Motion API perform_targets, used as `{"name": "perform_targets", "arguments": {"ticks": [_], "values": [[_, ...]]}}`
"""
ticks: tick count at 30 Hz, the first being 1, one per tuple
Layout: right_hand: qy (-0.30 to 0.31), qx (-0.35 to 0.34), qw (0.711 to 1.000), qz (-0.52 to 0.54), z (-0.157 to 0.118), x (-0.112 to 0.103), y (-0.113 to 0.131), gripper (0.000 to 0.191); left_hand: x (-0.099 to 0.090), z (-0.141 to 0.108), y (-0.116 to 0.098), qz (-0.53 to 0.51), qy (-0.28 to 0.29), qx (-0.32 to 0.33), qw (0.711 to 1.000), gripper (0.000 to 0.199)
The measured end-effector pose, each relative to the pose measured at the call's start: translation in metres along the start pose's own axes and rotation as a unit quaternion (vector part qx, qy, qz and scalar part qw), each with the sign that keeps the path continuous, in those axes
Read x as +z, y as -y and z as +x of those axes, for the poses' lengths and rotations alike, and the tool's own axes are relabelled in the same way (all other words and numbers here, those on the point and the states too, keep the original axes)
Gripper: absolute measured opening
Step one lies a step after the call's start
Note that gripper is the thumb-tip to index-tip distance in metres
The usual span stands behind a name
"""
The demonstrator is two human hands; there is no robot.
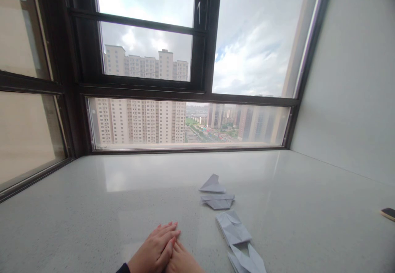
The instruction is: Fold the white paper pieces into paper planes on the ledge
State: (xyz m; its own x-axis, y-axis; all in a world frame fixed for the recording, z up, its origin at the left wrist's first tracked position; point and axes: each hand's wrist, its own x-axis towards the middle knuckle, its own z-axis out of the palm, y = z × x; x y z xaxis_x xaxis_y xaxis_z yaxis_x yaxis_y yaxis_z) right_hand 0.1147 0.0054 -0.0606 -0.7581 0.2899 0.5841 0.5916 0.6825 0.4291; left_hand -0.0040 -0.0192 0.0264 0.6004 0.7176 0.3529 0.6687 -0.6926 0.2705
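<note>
My left hand (pixel 154 246) lies across my right hand (pixel 182 260) at the bottom of the view, low over the white speckled sill (pixel 92 223). The fingers of my left hand are stretched out and close together. Beneath it, the fingers of my right hand are hidden. To the right are several folded white paper pieces: a pointed triangular fold (pixel 212 184), a flat boat-like fold (pixel 217 201), a squarish folded piece (pixel 233 227) and an angular fold (pixel 249 260) cut off by the lower edge. Neither hand touches the papers.
A dark-framed window (pixel 148 90) rises behind the sill, with tall buildings (pixel 142 121) outside. Side panes (pixel 24 133) stand at the left and a pale wall (pixel 348 79) at the right. A small dark object with a light edge (pixel 389 213) lies at the far right.
</note>
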Motion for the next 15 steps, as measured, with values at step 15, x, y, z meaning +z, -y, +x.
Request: {"name": "perform_targets", "arguments": {"ticks": [15], "values": [[-0.001,-0.007,1.0,0.014,0.001,-0.0025,-0.0011,0.042,0.0017,-0.0004,-0.001,-0.006,-0.01,-0.009,1.0,0.032]]}}
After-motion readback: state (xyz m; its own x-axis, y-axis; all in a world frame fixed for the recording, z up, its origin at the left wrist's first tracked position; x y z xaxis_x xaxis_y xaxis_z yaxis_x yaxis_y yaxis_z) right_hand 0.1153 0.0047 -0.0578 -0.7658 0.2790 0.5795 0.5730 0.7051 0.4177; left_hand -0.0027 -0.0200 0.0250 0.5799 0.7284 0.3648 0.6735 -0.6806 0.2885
